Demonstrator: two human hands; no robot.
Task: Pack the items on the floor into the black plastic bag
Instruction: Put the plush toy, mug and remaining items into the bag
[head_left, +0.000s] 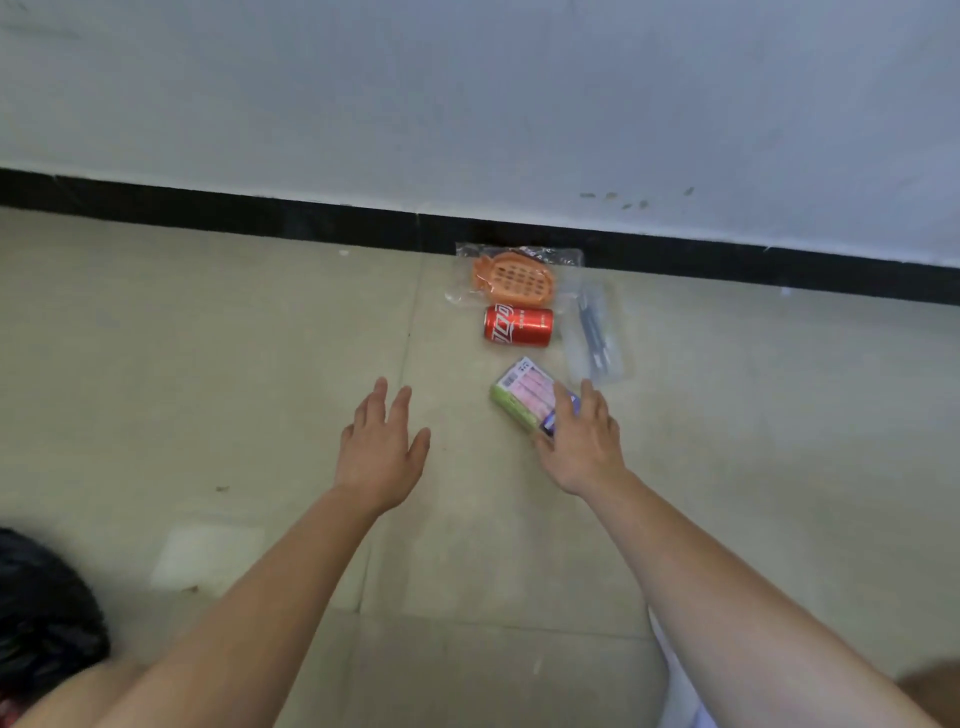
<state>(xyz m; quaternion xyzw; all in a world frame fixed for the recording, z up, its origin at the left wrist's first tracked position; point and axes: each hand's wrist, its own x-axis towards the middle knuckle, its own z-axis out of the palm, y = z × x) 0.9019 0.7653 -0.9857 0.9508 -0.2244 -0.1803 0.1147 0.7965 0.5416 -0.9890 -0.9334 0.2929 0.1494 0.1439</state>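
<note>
Low over the beige tiled floor (208, 364), left hand (382, 447) flat and palm-down, fingers straight and slightly spread, holding nothing, clear of every item. Right hand (582, 441) likewise wide, fingers extended across the near end of a small green-and-pink packet (519, 392) with a printed label; no curl around it, actual contact impossible to confirm. Just beyond the packet, a red cola can (518, 326) on its side. Beyond the can, right against the black skirting (260, 213), an orange pineapple-shaped piece (514, 278), perforated, inside a clear wrapper. To the right of the can and the packet, a clear sleeve (595, 332) with grey pen-like sticks inside, too blurred to name. Above the skirting, a white wall (467, 104) with a few small marks. At the lower left edge, well apart from the four items, a crumpled black plastic bag (47, 613), only partly in view.
</note>
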